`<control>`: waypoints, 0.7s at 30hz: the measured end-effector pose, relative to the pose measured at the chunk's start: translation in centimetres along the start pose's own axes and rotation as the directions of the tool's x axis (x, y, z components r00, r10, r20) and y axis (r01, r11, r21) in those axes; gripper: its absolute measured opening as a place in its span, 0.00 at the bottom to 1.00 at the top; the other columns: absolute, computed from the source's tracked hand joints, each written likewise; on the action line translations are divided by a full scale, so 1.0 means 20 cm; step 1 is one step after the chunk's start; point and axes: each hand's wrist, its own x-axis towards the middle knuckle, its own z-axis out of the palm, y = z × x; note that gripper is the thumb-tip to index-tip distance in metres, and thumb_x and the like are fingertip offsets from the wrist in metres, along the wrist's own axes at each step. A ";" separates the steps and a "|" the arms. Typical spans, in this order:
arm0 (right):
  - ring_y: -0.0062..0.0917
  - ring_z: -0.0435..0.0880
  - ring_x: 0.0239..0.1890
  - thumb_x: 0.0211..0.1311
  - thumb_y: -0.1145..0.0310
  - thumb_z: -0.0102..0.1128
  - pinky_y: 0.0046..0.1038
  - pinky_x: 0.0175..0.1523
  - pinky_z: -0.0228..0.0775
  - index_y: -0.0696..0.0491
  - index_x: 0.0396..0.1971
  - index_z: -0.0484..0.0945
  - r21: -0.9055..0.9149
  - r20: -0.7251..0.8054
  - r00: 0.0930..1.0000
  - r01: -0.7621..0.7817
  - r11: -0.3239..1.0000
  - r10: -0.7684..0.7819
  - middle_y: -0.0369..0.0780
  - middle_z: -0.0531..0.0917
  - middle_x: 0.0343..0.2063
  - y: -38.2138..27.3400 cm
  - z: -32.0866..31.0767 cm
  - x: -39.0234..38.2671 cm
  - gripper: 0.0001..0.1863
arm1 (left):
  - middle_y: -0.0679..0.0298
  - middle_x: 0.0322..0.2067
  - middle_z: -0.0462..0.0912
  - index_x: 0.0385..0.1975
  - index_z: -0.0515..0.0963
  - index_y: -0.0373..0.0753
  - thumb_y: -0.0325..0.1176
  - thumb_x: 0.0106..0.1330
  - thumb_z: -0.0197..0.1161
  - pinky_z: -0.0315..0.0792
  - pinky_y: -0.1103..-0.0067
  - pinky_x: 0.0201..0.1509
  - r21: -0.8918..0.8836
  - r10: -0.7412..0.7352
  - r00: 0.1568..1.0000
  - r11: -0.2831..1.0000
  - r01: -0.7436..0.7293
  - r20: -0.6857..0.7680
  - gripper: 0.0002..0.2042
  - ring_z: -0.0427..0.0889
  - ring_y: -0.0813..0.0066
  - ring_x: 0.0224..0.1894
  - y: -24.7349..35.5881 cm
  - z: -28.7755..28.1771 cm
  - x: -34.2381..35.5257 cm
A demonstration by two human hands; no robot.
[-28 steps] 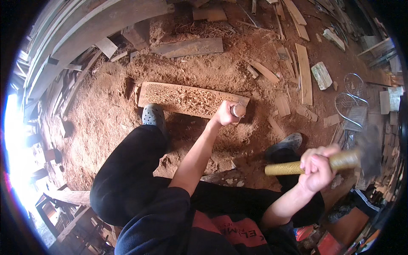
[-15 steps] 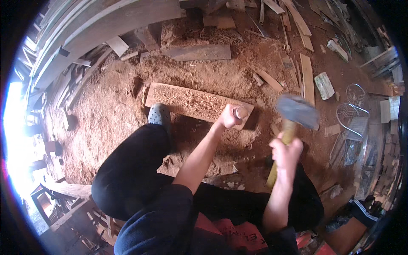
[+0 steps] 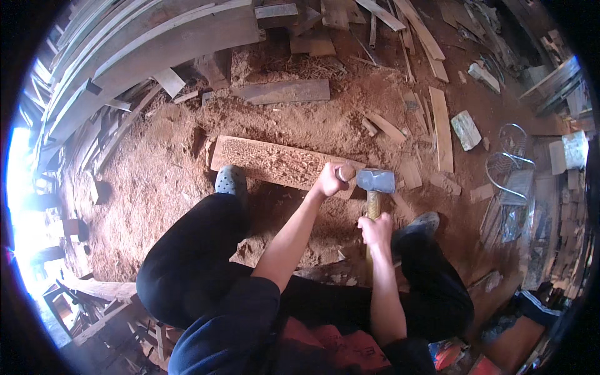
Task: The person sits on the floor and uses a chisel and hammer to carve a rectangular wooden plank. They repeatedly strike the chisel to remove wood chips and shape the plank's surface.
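A light wooden board (image 3: 253, 155), its top covered in carved pitting and chips, lies in sawdust, with my left shoe (image 3: 230, 182) at its near edge. My left hand (image 3: 328, 182) is closed around an upright round wooden tool handle (image 3: 344, 173) at the board's right part; what is below it is hidden. My right hand (image 3: 377, 232) grips the yellow handle of a hammer (image 3: 375, 181), whose grey metal head is just to the right of the tool's top, near the board's right end. I cannot tell whether they touch.
Stacked planks (image 3: 156, 34) line the back left. Loose offcuts (image 3: 440, 128) are scattered behind and to the right, near a whitish block (image 3: 465, 130) and a wire rack (image 3: 506, 172). Bright light comes from the left. My bent legs frame the work.
My right hand has swung the hammer from out at the right inward and down, beside the tool in my left hand. My left hand keeps its grip, slightly lower in the picture.
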 end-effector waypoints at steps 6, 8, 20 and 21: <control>0.50 0.80 0.37 0.38 0.64 0.60 0.41 0.42 0.71 0.66 0.25 0.76 -0.294 -0.034 0.995 -0.095 0.951 0.089 0.57 0.80 0.27 0.25 0.08 0.01 0.18 | 0.72 0.15 0.72 0.12 0.72 0.37 0.23 0.27 0.64 0.65 0.80 0.25 -0.247 0.051 0.985 0.965 -0.092 -0.166 0.09 0.69 0.82 0.19 -0.07 -0.07 -0.04; 0.51 0.79 0.38 0.39 0.65 0.58 0.42 0.43 0.71 0.66 0.26 0.76 -0.334 0.024 0.992 -0.111 0.936 0.126 0.58 0.80 0.30 0.24 0.10 -0.02 0.18 | 0.71 0.13 0.71 0.10 0.71 0.38 0.23 0.28 0.64 0.63 0.82 0.22 -0.386 -0.013 0.981 0.920 -0.064 -0.193 0.08 0.68 0.82 0.17 -0.04 -0.13 -0.06; 0.31 0.79 0.16 0.33 0.71 0.60 0.32 0.20 0.67 0.64 0.17 0.75 -0.148 0.032 0.983 -0.174 0.974 0.181 0.46 0.78 0.14 0.44 0.16 0.13 0.10 | 0.66 0.11 0.71 0.11 0.71 0.35 0.23 0.30 0.58 0.61 0.81 0.18 -0.335 -0.048 0.945 0.940 -0.067 -0.324 0.05 0.68 0.77 0.13 0.05 -0.14 0.19; 0.30 0.77 0.14 0.34 0.72 0.60 0.32 0.19 0.66 0.63 0.16 0.75 -0.111 0.027 0.986 -0.161 0.981 0.165 0.45 0.77 0.13 0.44 0.16 0.14 0.10 | 0.66 0.11 0.71 0.11 0.71 0.35 0.24 0.30 0.57 0.60 0.80 0.17 -0.353 -0.053 0.943 0.933 -0.071 -0.329 0.05 0.68 0.77 0.13 0.07 -0.15 0.22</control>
